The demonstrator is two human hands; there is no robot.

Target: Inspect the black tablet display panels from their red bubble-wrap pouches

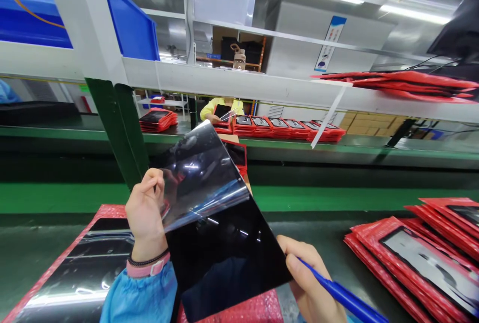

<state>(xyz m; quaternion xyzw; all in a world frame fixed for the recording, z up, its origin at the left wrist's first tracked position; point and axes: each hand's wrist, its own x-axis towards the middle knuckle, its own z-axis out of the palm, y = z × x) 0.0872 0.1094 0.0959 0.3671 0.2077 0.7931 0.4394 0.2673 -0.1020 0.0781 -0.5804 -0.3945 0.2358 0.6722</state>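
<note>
A glossy black panel [228, 258] is tilted up in front of me. At its lower right corner, my right hand [309, 275] is closed on the panel's edge, with a blue pen [348, 300] also lying in that grip. Clear film [209, 183] covers the panel's upper part and curls away from the surface along a curved fold. My left hand [145, 208] pinches the film's left edge, fingers closed. Under the panel, red bubble wrap [258, 308] shows on the bench. Another shiny black panel [80, 268] rests on red bubble wrap at the left.
Stacked red bubble bags [404, 253] with panels lie at the right. Straight ahead, a red-edged panel [236, 153] sits beyond mine. A green post [116, 128] and white shelf beam [243, 79] cross in front. Across the bench, a person in yellow [213, 108] works beside red stacks [284, 128].
</note>
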